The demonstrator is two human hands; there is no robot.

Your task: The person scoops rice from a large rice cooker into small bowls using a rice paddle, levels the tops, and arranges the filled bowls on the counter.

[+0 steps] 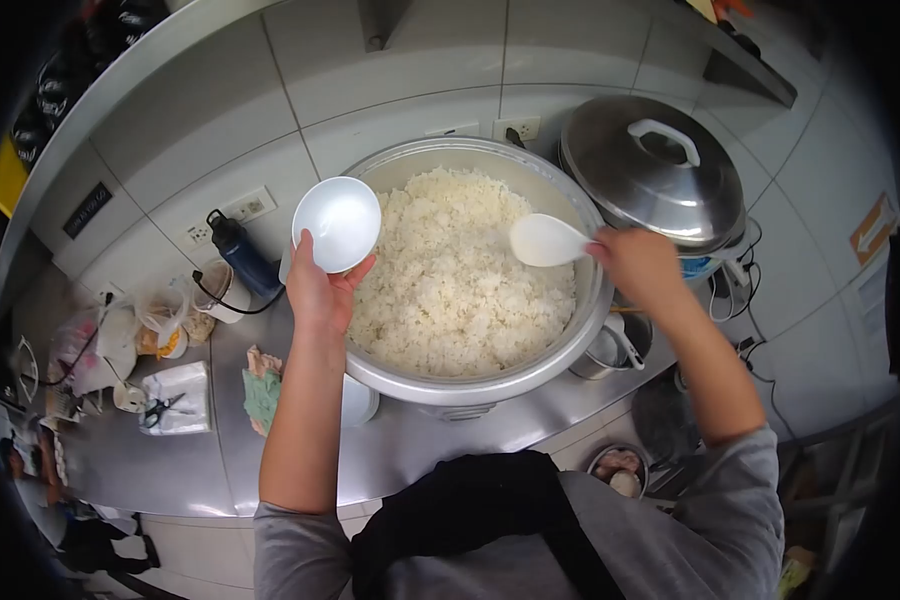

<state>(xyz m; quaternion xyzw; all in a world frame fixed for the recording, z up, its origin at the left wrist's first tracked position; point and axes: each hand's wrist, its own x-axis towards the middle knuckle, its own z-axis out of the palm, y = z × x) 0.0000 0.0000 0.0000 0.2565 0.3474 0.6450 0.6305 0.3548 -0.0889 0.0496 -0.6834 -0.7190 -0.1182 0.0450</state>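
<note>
While the left hand grips a white bowl at the left edge of the metal pot, the right hand clasps a white paddle | paddle over the rice, contact hard to judge from above | pot on the counter, beside a lidded cooker

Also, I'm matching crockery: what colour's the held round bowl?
The round bowl is white; head view.

Smooth bowl, plastic paddle, glossy metal lid
</note>
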